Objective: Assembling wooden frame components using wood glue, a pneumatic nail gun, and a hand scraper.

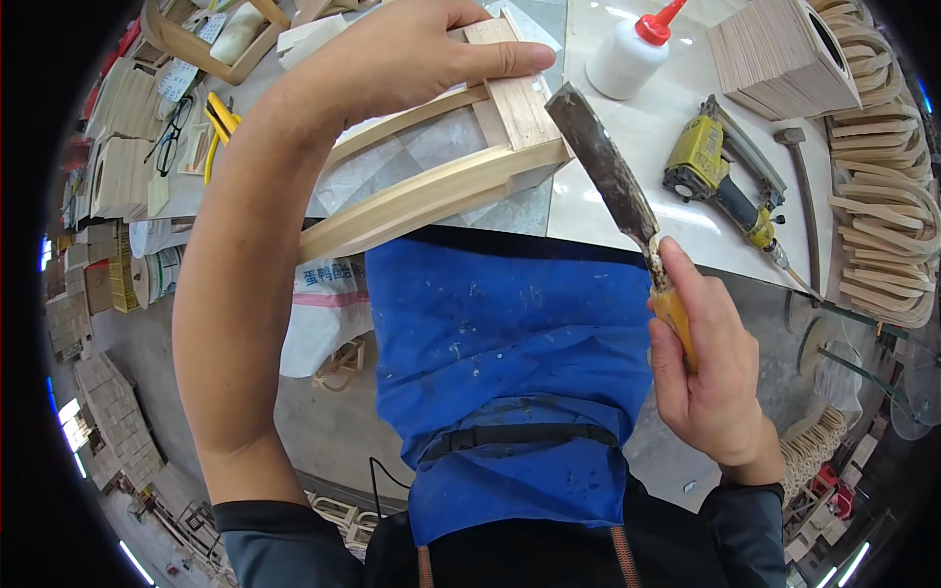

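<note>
The wooden frame (417, 203) lies at the table's (613, 211) front edge, its near rail reaching past that edge at the left; a bare strip of tabletop opens between its right end and the yellow nail gun (698, 152). The right hand's (714, 367) fingers are closed round the handle of a flat-bladed chisel (610, 162), its tip just beside the frame's corner; the left hand (441, 51) lays its thumb across the end block, other fingers mostly hidden, their closure unclear.
</note>
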The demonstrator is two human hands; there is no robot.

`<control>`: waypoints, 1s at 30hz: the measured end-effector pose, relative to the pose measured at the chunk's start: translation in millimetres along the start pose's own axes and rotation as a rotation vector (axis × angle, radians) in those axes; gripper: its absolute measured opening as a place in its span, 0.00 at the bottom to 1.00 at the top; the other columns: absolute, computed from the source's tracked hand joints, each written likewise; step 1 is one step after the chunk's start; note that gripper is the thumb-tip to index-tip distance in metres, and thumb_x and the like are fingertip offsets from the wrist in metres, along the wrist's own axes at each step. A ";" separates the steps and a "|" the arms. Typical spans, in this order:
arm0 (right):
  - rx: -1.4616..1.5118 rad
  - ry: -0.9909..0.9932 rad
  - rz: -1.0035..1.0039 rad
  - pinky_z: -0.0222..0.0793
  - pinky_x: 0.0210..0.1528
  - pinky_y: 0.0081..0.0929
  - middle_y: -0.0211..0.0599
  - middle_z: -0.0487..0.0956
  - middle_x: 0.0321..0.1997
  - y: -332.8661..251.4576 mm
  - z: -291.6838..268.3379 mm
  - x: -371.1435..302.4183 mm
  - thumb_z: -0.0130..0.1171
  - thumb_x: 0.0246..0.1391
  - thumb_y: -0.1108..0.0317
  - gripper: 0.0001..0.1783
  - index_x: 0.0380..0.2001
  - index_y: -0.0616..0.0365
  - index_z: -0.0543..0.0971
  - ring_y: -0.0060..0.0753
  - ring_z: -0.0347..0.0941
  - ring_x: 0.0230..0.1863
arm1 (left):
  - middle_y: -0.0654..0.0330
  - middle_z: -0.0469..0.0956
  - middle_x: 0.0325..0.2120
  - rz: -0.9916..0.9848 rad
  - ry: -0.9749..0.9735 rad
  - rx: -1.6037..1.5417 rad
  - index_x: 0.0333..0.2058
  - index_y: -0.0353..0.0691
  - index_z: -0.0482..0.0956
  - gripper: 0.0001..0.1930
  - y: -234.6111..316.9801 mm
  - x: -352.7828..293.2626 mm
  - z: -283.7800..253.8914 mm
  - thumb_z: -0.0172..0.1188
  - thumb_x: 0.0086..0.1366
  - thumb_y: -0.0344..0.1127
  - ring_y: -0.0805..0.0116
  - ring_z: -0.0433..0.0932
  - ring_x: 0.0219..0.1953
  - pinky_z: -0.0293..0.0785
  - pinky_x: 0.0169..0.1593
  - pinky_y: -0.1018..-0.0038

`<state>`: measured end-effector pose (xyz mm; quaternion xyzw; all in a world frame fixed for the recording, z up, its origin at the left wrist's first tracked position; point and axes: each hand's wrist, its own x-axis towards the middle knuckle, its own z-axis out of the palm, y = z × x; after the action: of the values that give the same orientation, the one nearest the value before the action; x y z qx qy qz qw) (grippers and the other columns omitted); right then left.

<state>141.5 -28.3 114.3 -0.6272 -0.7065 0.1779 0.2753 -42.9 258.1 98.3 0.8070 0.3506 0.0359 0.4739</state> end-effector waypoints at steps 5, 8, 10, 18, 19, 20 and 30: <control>-0.153 -0.135 0.025 0.69 0.25 0.25 0.42 0.79 0.43 -17.2 -15.1 7.4 0.58 0.54 0.84 0.37 0.69 0.69 0.67 0.31 0.71 0.29 | 0.45 0.84 0.41 0.015 -0.045 -0.056 0.43 0.29 0.84 0.36 -2.6 2.2 -0.5 0.59 0.69 0.65 0.55 0.82 0.43 0.78 0.48 0.66; -0.206 -0.147 0.028 0.69 0.24 0.25 0.42 0.79 0.43 -26.7 -21.7 7.9 0.58 0.54 0.84 0.37 0.69 0.69 0.67 0.31 0.71 0.30 | 0.45 0.84 0.41 0.026 -0.053 -0.071 0.43 0.28 0.84 0.36 -2.4 3.4 -0.3 0.59 0.69 0.65 0.55 0.82 0.42 0.78 0.47 0.66; -0.240 -0.089 0.001 0.69 0.24 0.25 0.43 0.79 0.43 -32.6 -24.7 7.2 0.58 0.54 0.84 0.36 0.69 0.68 0.68 0.31 0.71 0.29 | 0.45 0.85 0.40 0.045 -0.061 -0.087 0.43 0.28 0.84 0.36 -2.6 4.8 0.0 0.59 0.69 0.65 0.55 0.83 0.41 0.78 0.47 0.66; -0.331 -0.216 0.098 0.69 0.23 0.25 0.45 0.80 0.44 -41.0 -29.5 14.4 0.57 0.54 0.85 0.35 0.68 0.70 0.69 0.32 0.71 0.29 | 0.46 0.85 0.40 0.095 -0.054 -0.103 0.44 0.28 0.84 0.36 -8.8 7.0 0.2 0.59 0.69 0.65 0.56 0.83 0.41 0.79 0.47 0.66; -0.322 -0.154 0.041 0.69 0.23 0.25 0.45 0.80 0.44 -38.7 -28.0 13.4 0.57 0.54 0.85 0.35 0.68 0.70 0.69 0.32 0.72 0.29 | 0.46 0.85 0.39 0.102 -0.054 -0.101 0.44 0.28 0.84 0.36 -8.5 7.5 0.1 0.59 0.68 0.65 0.56 0.83 0.41 0.79 0.47 0.66; -0.311 -0.091 -0.016 0.69 0.23 0.25 0.46 0.80 0.45 -36.9 -26.9 12.3 0.57 0.54 0.85 0.35 0.68 0.70 0.69 0.32 0.72 0.29 | 0.46 0.85 0.39 0.109 -0.054 -0.099 0.44 0.28 0.84 0.36 -8.1 7.7 0.0 0.60 0.68 0.66 0.56 0.83 0.41 0.79 0.47 0.66; -0.104 0.003 0.042 0.70 0.26 0.26 0.46 0.80 0.43 -27.2 -13.6 -4.1 0.58 0.52 0.84 0.34 0.65 0.68 0.72 0.32 0.71 0.28 | 0.46 0.83 0.42 0.033 0.000 0.003 0.47 0.28 0.83 0.35 -1.9 0.1 2.4 0.62 0.68 0.63 0.55 0.81 0.44 0.77 0.49 0.65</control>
<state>128.5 -37.7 140.5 -0.6554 -0.7012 0.1459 0.2396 -42.9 256.9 95.5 0.8134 0.3374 0.0431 0.4719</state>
